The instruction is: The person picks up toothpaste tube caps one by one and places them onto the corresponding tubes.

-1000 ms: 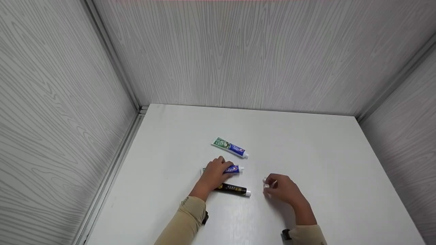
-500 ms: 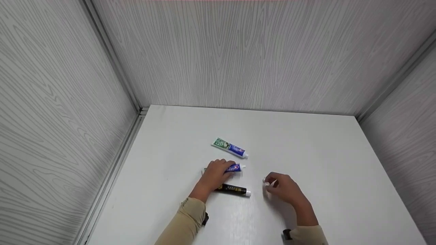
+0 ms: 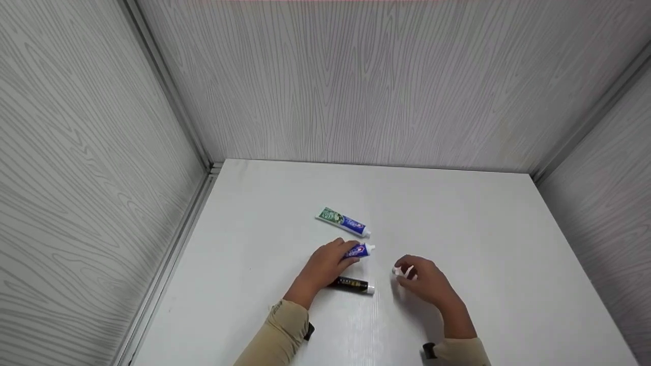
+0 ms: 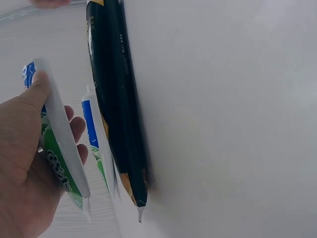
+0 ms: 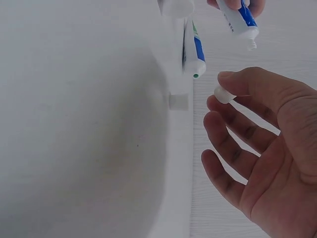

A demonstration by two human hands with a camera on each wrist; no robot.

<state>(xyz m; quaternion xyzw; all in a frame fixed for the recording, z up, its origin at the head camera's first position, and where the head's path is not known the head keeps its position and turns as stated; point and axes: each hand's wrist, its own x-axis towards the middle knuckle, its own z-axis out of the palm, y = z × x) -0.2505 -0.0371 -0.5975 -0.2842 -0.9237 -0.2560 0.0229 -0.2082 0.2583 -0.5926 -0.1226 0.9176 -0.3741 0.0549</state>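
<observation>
The left hand [image 3: 325, 264] curls snugly round a blue, green and white toothpaste tube [image 3: 359, 250], bare nozzle out, just beyond the black toothpaste tube [image 3: 352, 284]. Right of the black tube, the right hand [image 3: 428, 282] pinches a small white cap [image 5: 224, 95] in a narrow grip, its other fingers loosely bent. From the head, the left hand hides the black tube's left end and much of the gripped tube.

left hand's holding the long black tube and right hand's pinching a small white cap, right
Not the black tube: the left wrist view shows the left hand holding a blue, green and white tube. The right hand pinches the small white cap.
</observation>
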